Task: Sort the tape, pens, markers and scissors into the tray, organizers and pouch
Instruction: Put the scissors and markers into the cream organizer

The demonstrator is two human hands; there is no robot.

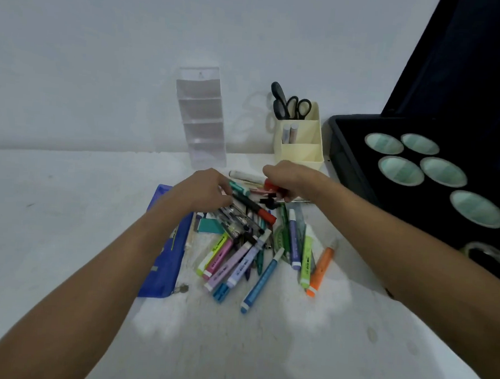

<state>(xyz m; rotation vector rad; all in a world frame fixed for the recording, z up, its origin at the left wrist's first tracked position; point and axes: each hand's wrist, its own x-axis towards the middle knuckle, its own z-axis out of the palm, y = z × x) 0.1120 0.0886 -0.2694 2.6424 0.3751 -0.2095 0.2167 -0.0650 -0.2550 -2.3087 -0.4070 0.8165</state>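
- The blue pouch (167, 251) lies flat on the counter (67, 223) at the left edge of the heap, with nothing visibly in it yet.
- The left hand (198, 191) reaches into the top of the pile of pens and markers (248, 247), its fingers curled down among a black marker with a red cap (255, 208) and a teal-capped one (240, 188); whether they actually pinch one I cannot tell.
- Behind the pile stands the clear tiered organizer (202, 117), against the wall, apparently empty.
- The right hand (287, 178) hovers over the far end of the pile, fingers closed round a red-and-black marker (275, 187).
- Just beyond it sits the cream organizer (300, 139), with the scissors (291, 103) upright in its back compartment and two small sticks in the middle one.
- At the far right the dark tray (346, 153) holds rolls of tape (443, 172) laid flat; one clear roll (488, 257) lies near its front edge.
- Judgement: tape and scissors look sorted, and the step in hand is picking markers out of the heap.
- The next move calls for lifting the gripped marker clear of its neighbours and standing it in an organizer compartment without dragging others along.
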